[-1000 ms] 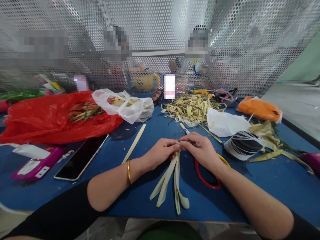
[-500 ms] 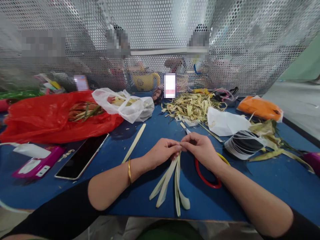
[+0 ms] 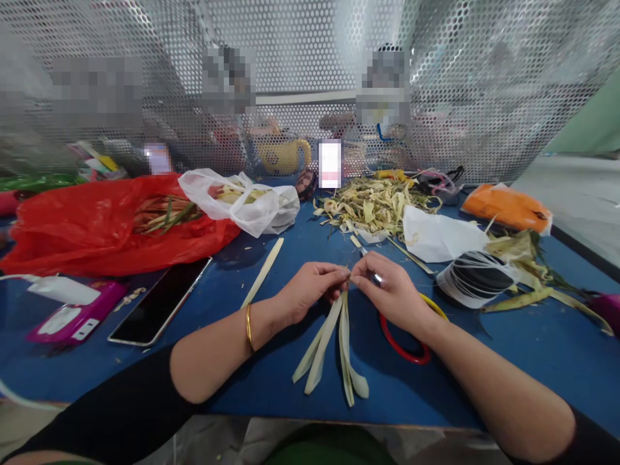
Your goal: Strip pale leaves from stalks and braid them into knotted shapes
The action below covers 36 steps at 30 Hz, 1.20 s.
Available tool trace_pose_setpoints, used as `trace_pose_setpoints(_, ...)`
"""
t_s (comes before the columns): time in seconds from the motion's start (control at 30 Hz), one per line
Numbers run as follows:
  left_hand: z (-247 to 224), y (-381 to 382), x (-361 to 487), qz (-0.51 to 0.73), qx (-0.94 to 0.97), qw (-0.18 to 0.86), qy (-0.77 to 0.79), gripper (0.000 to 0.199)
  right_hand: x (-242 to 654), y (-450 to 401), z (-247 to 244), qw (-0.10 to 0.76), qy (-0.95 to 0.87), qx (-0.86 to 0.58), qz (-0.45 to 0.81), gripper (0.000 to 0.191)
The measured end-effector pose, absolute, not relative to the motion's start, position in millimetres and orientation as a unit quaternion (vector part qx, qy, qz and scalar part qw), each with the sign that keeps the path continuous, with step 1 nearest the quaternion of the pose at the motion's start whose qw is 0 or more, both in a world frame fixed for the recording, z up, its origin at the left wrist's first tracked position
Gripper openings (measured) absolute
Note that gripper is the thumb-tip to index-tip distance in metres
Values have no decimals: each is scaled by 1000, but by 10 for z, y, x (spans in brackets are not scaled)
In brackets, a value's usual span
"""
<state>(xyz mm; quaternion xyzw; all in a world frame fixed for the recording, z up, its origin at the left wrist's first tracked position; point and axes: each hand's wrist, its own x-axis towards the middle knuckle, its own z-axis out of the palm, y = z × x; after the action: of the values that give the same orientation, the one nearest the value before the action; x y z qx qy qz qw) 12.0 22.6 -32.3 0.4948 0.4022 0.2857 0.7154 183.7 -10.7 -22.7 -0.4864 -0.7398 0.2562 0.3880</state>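
My left hand (image 3: 314, 289) is closed around the gathered top of several pale dried leaf strips (image 3: 322, 352), which fan downward over the blue table. Close against it, my right hand (image 3: 382, 281) pinches thumb and forefinger at the top of the bundle; what lies between those fingertips is too small to make out. Beneath the right hand and wrist lies a pair of scissors with red and yellow handles (image 3: 405, 352), partly hidden. A single pale leaf strip (image 3: 264, 271) lies left of the hands. Right of them stands a spool of white thread (image 3: 475, 279).
Cut leaf scraps (image 3: 372, 203) are heaped at the back, beside white paper (image 3: 443, 236) and an orange packet (image 3: 506, 208). On the left are a red plastic bag (image 3: 82, 223), a white bag (image 3: 271, 210), a phone (image 3: 162, 303) and a purple device (image 3: 104, 313). Perforated metal mesh (image 3: 300, 58) closes off the back.
Both hands have risen slightly with the leaf bundle. The right fingers have shifted a little at its top, opening a small gap between the hands. Strip tips have moved slightly.
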Motion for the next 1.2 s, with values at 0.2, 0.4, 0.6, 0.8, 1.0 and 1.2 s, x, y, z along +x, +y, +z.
trace_pose_setpoints(0.2, -320, 238, 109, 302, 469, 704, 439, 28, 1852, -141, -162, 341, -785, -439, 272, 14)
trace_pose_setpoints(0.4, -277, 235, 101, 301, 509, 677, 438, 23, 1889, -65, -220, 410, -696, -504, 305, 10)
trace_pose_setpoints(0.6, -192, 218, 97, 297, 558, 654, 416, 22, 1899, -25, -299, 363, -719, -489, 334, 13)
trace_pose_setpoints(0.8, -195, 258, 68, 285, 568, 657, 406, 23, 1923, -25, -306, 316, -753, -476, 327, 13)
trace_pose_setpoints(1.0, -205, 289, 32, 278, 565, 661, 408, 16, 1939, -27, -302, 309, -765, -473, 309, 9)
trace_pose_setpoints(1.2, -191, 290, 37, 279, 602, 627, 409, 11, 1938, -31, -289, 298, -777, -463, 305, 9)
